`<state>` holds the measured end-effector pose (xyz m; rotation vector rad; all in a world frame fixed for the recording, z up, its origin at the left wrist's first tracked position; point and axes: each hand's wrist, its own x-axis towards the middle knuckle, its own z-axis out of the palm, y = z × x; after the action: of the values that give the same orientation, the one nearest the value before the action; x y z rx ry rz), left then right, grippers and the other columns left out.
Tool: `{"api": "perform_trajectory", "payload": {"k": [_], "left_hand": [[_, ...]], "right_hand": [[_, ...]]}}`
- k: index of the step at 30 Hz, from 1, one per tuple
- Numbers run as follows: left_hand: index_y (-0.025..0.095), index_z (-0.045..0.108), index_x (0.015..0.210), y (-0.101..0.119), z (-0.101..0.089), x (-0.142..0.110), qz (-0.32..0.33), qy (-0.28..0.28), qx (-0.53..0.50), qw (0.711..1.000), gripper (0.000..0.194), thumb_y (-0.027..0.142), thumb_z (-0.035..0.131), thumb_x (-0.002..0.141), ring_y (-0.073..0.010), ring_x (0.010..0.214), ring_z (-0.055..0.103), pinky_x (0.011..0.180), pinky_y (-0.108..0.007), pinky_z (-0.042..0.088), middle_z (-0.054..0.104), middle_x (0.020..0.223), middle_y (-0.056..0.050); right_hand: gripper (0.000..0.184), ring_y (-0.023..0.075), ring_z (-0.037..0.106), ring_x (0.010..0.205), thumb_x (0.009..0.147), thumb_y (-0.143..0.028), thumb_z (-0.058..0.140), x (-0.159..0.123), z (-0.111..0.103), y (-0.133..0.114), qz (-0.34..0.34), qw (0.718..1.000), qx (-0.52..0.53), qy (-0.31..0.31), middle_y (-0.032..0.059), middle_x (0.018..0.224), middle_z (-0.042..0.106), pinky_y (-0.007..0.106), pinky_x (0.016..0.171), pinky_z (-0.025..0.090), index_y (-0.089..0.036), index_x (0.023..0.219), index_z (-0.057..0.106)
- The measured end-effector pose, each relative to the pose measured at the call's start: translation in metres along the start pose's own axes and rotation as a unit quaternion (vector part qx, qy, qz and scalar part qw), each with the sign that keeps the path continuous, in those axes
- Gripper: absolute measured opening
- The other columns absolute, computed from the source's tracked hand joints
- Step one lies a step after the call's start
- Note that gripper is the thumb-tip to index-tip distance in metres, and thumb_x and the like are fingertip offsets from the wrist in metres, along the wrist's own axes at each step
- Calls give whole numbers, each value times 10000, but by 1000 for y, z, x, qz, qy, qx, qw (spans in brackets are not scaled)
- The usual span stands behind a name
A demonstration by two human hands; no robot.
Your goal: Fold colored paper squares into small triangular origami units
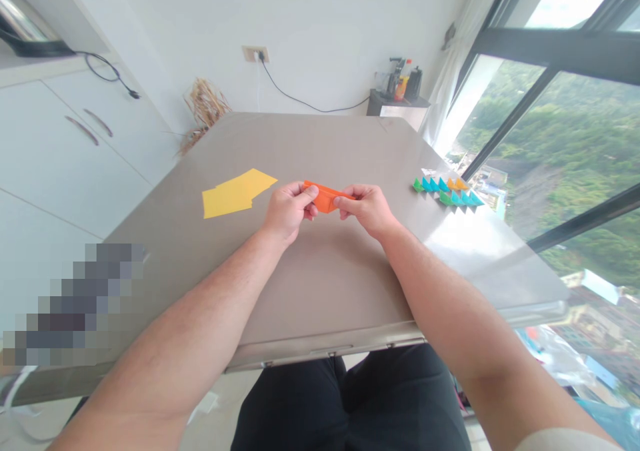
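Observation:
A folded piece of orange paper [326,201] is stretched between my two hands above the middle of the table. My left hand [290,209] pinches its left end, thumb on top. At the other end, my right hand [367,207] grips the paper between thumb and fingers. Parts of both ends are hidden by my fingers. To the left of my left hand lie yellow paper sheets [233,194], overlapping and flat on the tabletop.
Two rows of small folded paper boats [440,185], green, blue and orange, stand on the right of the grey table [320,284]. Beyond the table's right side is a large window [565,124]. A low cabinet [399,107] holding bottles stands behind the far edge. A blurred-out patch covers the left edge.

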<state>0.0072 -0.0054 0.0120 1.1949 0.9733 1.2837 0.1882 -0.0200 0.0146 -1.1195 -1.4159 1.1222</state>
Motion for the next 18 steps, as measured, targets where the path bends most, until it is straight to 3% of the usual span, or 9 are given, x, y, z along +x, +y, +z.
{"api": "perform_trajectory", "payload": {"k": [10, 18], "left_hand": [[166, 659, 726, 2, 0, -3, 14, -35, 34, 999, 176, 289, 782, 699, -78, 472, 491, 461, -219, 383, 584, 583, 19], [167, 642, 690, 2, -2, 0, 26, -17, 35, 999, 170, 273, 776, 684, -69, 456, 446, 461, -223, 351, 526, 533, 39]], "right_hand": [[139, 126, 576, 588, 729, -308, 763, -1, -2, 4, -1, 1000, 11, -14, -5, 573, 630, 275, 623, 473, -181, 710, 709], [280, 147, 652, 610, 650, -376, 865, 2, -3, 5, 20, 996, 81, -25, 21, 650, 692, 299, 641, 562, -166, 747, 708]]}}
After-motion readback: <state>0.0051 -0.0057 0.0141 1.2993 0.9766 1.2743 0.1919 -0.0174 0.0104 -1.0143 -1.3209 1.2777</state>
